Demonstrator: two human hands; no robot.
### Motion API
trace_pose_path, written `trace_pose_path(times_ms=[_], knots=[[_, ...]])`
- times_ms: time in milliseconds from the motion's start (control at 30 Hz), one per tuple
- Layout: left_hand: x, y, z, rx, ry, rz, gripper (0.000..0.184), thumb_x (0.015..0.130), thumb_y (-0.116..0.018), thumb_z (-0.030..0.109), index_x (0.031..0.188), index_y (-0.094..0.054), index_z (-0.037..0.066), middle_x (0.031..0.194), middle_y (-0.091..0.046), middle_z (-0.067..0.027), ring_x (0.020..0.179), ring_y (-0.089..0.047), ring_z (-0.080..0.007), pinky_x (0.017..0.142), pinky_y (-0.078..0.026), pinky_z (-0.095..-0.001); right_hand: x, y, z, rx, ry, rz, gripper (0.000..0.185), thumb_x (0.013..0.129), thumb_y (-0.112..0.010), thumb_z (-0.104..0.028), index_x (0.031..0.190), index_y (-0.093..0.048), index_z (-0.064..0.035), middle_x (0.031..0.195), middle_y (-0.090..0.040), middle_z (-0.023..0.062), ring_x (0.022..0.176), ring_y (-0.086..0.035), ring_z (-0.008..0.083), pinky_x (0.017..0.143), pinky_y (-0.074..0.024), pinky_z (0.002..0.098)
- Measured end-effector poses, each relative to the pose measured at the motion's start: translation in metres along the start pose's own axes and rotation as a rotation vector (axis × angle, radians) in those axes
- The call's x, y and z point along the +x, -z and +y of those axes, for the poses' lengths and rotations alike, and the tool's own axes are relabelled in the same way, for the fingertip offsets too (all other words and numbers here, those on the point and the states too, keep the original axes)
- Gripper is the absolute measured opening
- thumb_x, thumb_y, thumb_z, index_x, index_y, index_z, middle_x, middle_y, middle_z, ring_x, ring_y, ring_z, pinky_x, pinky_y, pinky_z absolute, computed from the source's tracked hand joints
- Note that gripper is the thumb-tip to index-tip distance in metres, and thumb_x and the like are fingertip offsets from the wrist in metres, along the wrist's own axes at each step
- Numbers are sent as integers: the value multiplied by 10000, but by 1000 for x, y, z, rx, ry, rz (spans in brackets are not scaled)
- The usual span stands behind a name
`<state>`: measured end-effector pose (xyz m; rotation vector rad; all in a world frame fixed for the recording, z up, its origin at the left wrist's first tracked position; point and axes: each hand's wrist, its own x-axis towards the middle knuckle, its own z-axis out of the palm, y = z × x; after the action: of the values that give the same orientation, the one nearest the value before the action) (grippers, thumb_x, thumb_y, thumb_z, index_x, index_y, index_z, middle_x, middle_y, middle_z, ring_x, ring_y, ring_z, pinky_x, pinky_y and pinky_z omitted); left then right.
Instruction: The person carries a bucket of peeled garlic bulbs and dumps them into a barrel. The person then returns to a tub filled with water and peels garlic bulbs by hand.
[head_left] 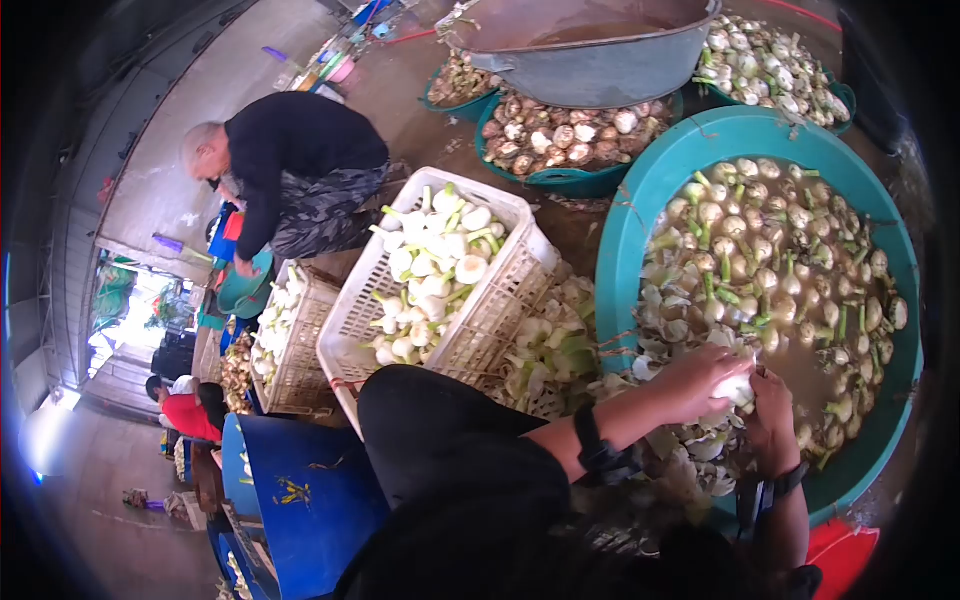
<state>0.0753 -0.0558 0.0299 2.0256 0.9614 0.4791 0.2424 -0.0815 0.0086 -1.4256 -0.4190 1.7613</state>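
Observation:
My left hand [705, 385], a black band at its wrist, is closed around a white garlic bulb [738, 388] over the near edge of a big green tub [622, 235]. Pressed against the bulb's right side, my right hand [771, 415] has its fingers closed; just what they pinch is partly hidden. Its wrist also carries a dark band. In the tub's brown water float many unpeeled garlic bulbs with green stems [790, 270]. Pale peeled skins [690, 455] lie heaped under and left of my hands.
A white plastic crate [490, 335] holds peeled bulbs, with another crate [310, 350] beyond it. Green baskets of bulbs [575, 180] stand ahead beside a metal trough [600, 75]. A person in dark clothes [300, 150] bends at the left. A blue surface [310, 490] lies near my leg.

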Motion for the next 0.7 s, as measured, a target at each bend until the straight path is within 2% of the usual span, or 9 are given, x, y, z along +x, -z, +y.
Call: trace_pose_path(times_ms=[33, 100, 233, 367, 433, 500, 533, 633, 700], knots=[[-2, -9, -11, 150, -209, 95, 476, 681, -669, 110, 1129, -536, 21, 1171, -501, -191, 1020, -520, -353, 839, -431, -362, 3, 4, 0, -1, 6, 22, 139, 868, -507, -149, 837, -573, -30, 697, -574, 9, 550, -504, 74, 457, -388, 209], [-6, -23, -23, 167, -314, 193, 571, 691, -660, 80, 1222, -455, 33, 1175, -490, -204, 1020, -518, -353, 817, -437, -382, 12, 14, 9, -77, 197, -74, 176, 864, -524, -192, 843, -579, -26, 725, -600, 28, 579, -529, 74, 471, -403, 208], [-5, -11, -11, -136, 112, 95, 880, 671, -682, 55, 1383, -169, 117, 1162, -494, -216, 989, -538, -342, 799, -444, -377, -5, 11, 9, -843, 777, -215, 181, 809, -597, -149, 804, -587, 32, 689, -603, 67, 592, -509, 79, 507, -413, 261], [-3, -5, -1, -1, -12, -35, 893, 673, -694, 59, 1387, -163, 149, 1119, -518, -197, 944, -559, -308, 775, -456, -341, -10, 14, 5, -878, 483, -96, 177, 785, -633, -136, 794, -593, 36, 677, -612, 93, 534, -527, 128, 503, -433, 275], [-3, 0, 7, -158, 142, -76, 798, 673, -694, 63, 1353, -286, 150, 1107, -524, -172, 895, -567, -297, 769, -463, -332, 4, 23, 11, 18, 12, -236, 178, 803, -620, -141, 791, -597, 35, 690, -610, 81, 493, -533, 144, 466, -459, 261], [-2, -4, -5, -235, 26, -79, 629, 664, -698, 72, 1246, -466, 126, 1129, -510, -165, 931, -549, -295, 811, -450, -338, 3, 21, 10, 78, -2, -218, 166, 826, -591, -131, 798, -591, 32, 695, -597, 71, 486, -543, 135, 422, -471, 250], [-6, -8, -8, 207, -161, 133, 468, 682, -678, 75, 1136, -570, 108, 1149, -497, -165, 1013, -513, -303, 865, -424, -347, 6, 26, 14, 73, -14, -194, 161, 827, -587, -125, 795, -590, 33, 695, -593, 75, 481, -541, 136, 419, -469, 251], [-8, -5, 16, 420, -187, 329, 411, 698, -651, 66, 1103, -590, 103, 1159, -487, -166, 1058, -481, -320, 897, -403, -354, 2, 15, 14, 20, 9, -121, 152, 831, -572, -112, 779, -583, 30, 674, -578, 71, 467, -533, 134, 409, -459, 248], [-9, -23, -1, 201, -205, 194, 311, 699, -611, 3, 998, -625, 87, 1115, -504, -161, 1005, -504, -319, 846, -431, -368, 0, 15, 14, -153, 173, -83, 157, 834, -561, -111, 766, -578, 30, 654, -558, 56, 458, -512, 122, 417, -458, 253]])
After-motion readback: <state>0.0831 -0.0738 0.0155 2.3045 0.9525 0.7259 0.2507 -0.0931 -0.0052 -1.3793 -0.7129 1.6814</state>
